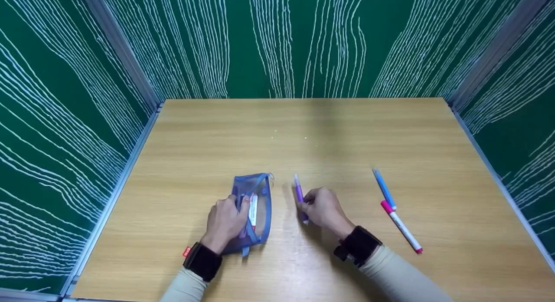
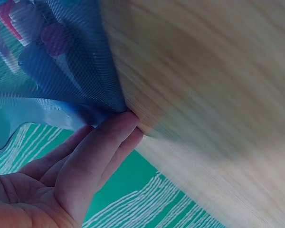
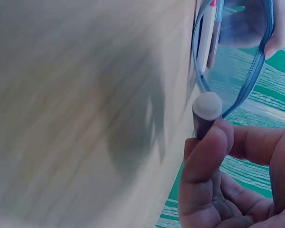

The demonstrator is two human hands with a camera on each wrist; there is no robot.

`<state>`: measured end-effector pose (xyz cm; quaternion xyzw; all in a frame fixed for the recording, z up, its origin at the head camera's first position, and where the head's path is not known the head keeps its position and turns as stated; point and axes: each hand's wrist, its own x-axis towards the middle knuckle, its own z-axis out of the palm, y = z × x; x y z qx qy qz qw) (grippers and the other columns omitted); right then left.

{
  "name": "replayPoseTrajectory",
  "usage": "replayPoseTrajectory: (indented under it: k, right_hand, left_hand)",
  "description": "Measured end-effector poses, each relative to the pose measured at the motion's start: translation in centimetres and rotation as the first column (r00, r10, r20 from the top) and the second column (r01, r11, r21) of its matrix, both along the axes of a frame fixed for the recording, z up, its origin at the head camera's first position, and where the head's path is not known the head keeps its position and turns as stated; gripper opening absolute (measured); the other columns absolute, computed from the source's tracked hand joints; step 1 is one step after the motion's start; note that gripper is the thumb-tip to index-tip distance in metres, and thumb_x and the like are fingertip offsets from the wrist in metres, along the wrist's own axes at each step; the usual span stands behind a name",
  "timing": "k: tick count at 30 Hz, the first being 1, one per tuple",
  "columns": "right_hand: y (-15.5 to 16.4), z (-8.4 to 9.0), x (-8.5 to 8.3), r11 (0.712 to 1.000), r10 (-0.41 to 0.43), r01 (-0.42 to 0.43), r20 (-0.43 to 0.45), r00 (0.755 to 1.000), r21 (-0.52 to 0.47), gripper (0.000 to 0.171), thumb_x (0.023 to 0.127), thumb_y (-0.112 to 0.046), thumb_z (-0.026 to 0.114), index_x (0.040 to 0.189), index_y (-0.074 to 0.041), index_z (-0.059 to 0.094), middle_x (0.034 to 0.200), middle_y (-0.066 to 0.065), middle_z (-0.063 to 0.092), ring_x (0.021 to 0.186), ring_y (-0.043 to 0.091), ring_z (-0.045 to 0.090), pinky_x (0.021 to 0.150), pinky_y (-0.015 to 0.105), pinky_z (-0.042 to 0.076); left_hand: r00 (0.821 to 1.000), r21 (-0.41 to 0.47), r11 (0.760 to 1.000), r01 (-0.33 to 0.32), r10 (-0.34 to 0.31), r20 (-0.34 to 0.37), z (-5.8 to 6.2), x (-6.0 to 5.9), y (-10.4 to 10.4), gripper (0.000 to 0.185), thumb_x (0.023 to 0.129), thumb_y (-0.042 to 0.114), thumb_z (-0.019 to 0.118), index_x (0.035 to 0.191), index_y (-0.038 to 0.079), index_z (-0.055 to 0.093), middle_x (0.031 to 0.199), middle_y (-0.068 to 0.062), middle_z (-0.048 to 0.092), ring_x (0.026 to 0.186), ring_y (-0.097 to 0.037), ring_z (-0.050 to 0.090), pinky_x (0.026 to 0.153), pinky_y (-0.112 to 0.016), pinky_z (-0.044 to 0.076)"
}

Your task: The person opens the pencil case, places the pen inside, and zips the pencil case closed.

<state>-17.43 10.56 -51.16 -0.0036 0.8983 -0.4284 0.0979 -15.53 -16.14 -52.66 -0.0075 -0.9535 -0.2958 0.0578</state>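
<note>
On the left of the table lies a blue mesh pencil pouch [image 1: 267, 219], its zip side gaping. My left hand [image 1: 227, 221] grips the pouch by its edge, thumb on the near side of the opening. Inside it a white marker [image 1: 253, 208] with a red end shows, and the left wrist view has several more pens blurred behind the mesh [image 2: 85, 80]. Just right of the pouch, my right hand [image 1: 325, 208] pinches a purple marker [image 1: 298, 192] between thumb and fingers. Its pale end [image 3: 208, 105] points at the camera in the right wrist view, overlapping the pouch opening.
Farther right on the wooden table [image 1: 217, 137] lie a blue marker [image 1: 383, 187] and a white marker with pink ends [image 1: 403, 228], nearly end to end. Green walls [image 1: 299, 41] with white wavy lines enclose the table at the back and both sides.
</note>
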Motion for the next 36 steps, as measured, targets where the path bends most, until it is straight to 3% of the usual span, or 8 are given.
replayPoseTrajectory:
  k: [6,15,22,36]
  right_hand:
    - [-1.3,0.0,0.6,0.999,0.038,-0.039,-0.020,0.999,-0.028,0.005,0.086,-0.008,0.080,0.084,-0.006,0.076,0.071,0.000,0.071,0.059,0.013,0.065,0.057,0.028,0.055]
    - [-3.3,0.1,1.3,0.992,0.097,-0.097,0.004,0.995,-0.079,0.004,0.087,-0.010,0.080,0.087,-0.006,0.077,0.074,0.000,0.072,0.063,0.013,0.067,0.060,0.027,0.057]
    - [-4.9,0.2,1.4,0.984,0.134,-0.133,-0.004,0.991,-0.117,0.008,0.087,-0.012,0.081,0.087,-0.005,0.077,0.071,-0.001,0.072,0.058,0.012,0.067,0.054,0.028,0.056]
    - [-7.4,-0.4,1.5,0.972,0.123,-0.109,0.056,0.991,-0.210,0.010,0.088,-0.012,0.081,0.082,-0.006,0.075,0.067,0.004,0.070,0.054,0.019,0.070,0.049,0.034,0.057]
  left_hand:
    - [1.000,-0.014,1.000,-0.001,0.001,-0.023,0.0,0.0,0.0,0.046,0.100,0.040,0.055,0.092,-0.002,0.069,0.076,-0.018,0.068,0.063,-0.029,0.065,0.059,-0.047,0.052]
    - [1.000,-0.005,1.000,0.006,-0.006,-0.006,-0.1,0.0,0.0,0.046,0.101,0.040,0.054,0.092,-0.002,0.069,0.071,-0.014,0.064,0.060,-0.025,0.062,0.058,-0.044,0.052]
    - [1.000,-0.011,1.000,0.005,-0.005,-0.001,-0.1,0.0,0.0,0.048,0.101,0.041,0.053,0.096,-0.004,0.069,0.075,-0.016,0.066,0.063,-0.027,0.064,0.061,-0.046,0.053]
    - [1.000,-0.025,1.000,-0.002,0.002,0.001,-0.1,0.0,0.0,0.053,0.101,0.042,0.052,0.104,-0.007,0.070,0.086,-0.025,0.071,0.073,-0.036,0.069,0.066,-0.049,0.055]
